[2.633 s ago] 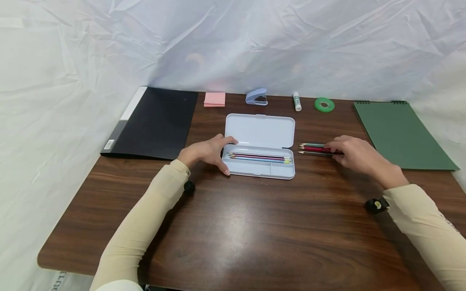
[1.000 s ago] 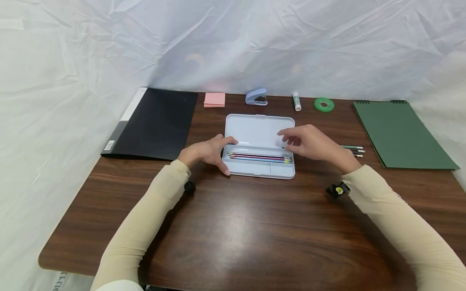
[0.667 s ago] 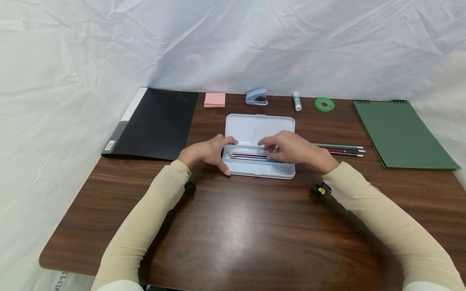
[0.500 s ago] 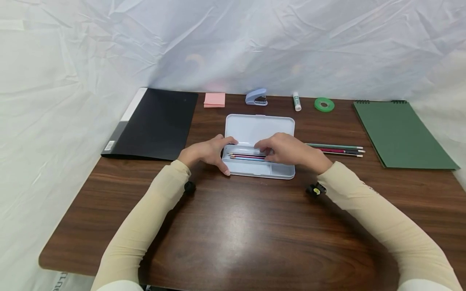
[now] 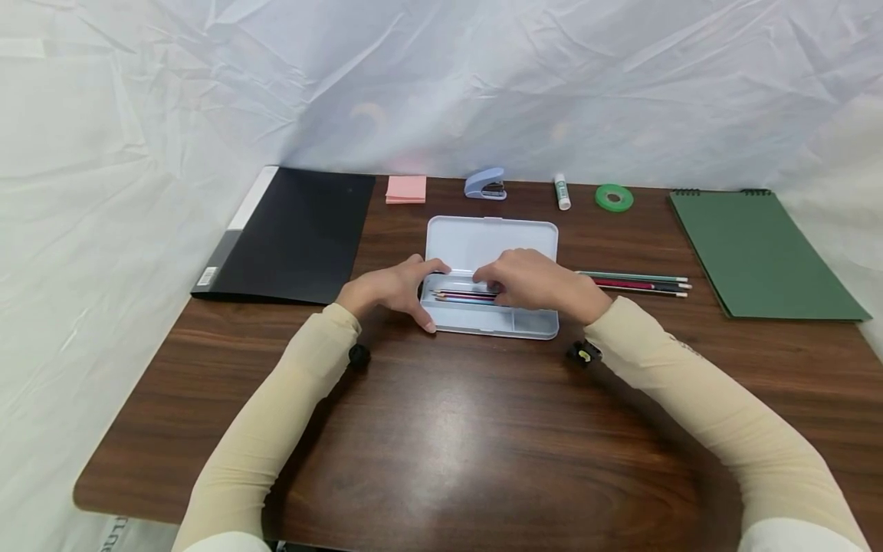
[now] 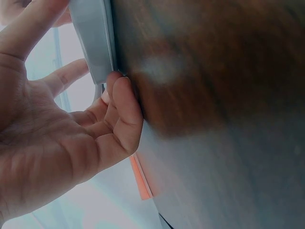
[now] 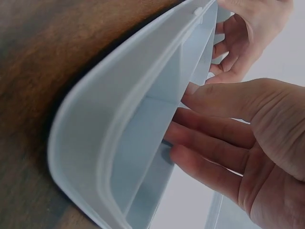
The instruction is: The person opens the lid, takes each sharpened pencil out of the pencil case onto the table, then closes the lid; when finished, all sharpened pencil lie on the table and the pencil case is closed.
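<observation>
A pale blue pencil case [image 5: 533,325] lies open mid-table, lid [image 5: 483,241] flat behind the tray. Several pencils [image 5: 461,295] lie in the tray's long slot. My left hand [image 5: 395,287] grips the case's left end, thumb on the near side and fingers on the far side; the left wrist view shows its fingers curled at the case [image 6: 90,43] corner. My right hand [image 5: 527,280] reaches into the tray over the pencils. In the right wrist view its fingers [image 7: 205,131] stretch straight into the case [image 7: 114,143], tips hidden behind the wall. Three pencils [image 5: 638,283] lie to the right.
A black folder [image 5: 293,234] lies at the left and a green spiral notebook [image 5: 759,257] at the right. Along the back edge stand pink sticky notes [image 5: 405,188], a blue stapler [image 5: 486,185], a glue stick [image 5: 562,192] and a green tape roll [image 5: 614,198]. White sheeting surrounds the table.
My right hand left the loose pencils at the right, came across to the case and slid left along the tray. One pencil fewer lies on the table. The left hand stayed put.
</observation>
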Available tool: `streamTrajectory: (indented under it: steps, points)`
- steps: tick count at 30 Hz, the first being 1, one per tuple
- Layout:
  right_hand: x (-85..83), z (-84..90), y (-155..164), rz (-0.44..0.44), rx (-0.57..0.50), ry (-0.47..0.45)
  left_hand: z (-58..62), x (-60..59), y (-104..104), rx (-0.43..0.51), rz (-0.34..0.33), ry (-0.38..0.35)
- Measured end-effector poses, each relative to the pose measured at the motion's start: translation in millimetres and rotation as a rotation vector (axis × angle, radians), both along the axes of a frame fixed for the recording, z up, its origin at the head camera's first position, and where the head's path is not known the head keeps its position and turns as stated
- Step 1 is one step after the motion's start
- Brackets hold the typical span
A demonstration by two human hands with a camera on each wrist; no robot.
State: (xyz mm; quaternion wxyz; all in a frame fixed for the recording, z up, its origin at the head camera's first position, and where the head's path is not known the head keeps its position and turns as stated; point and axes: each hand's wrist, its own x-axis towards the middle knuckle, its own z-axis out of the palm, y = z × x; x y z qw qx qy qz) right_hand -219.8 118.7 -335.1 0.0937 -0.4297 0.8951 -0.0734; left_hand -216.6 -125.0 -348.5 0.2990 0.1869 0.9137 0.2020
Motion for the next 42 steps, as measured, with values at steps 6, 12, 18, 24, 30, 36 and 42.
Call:
streamTrajectory:
  steps: [6, 12, 18, 24, 30, 36, 42]
  points:
    - [0.4, 2.4, -2.8, -0.007, 0.027, -0.002, 2.5, 0.8, 0.2, -0.004, 0.000, 0.001]
    - [-0.9, 1.9, -4.0, -0.026, 0.040, -0.024, 2.0, 0.7, 0.3, -0.007, -0.003, 0.001]
    - [-1.5, 1.8, -5.6, -0.024, 0.056, -0.025, 1.3, 0.2, 0.6, -0.006, -0.006, 0.008]
    - [-1.7, 1.2, -7.9, -0.010, 0.064, 0.009, 0.8, -0.7, -0.2, 0.003, 0.003, 0.009]
    - [-0.5, -1.8, -10.1, -0.013, 0.082, 0.029, 0.2, -1.0, -0.2, 0.006, 0.000, 0.010]
    - [0.4, -1.6, -10.5, -0.003, 0.092, 0.043, 0.0, -1.6, -0.3, 0.005, 0.001, 0.011]
    - [-0.1, -2.3, -8.8, -0.012, 0.060, 0.031, -0.4, -1.3, -0.2, 0.008, 0.005, 0.007]
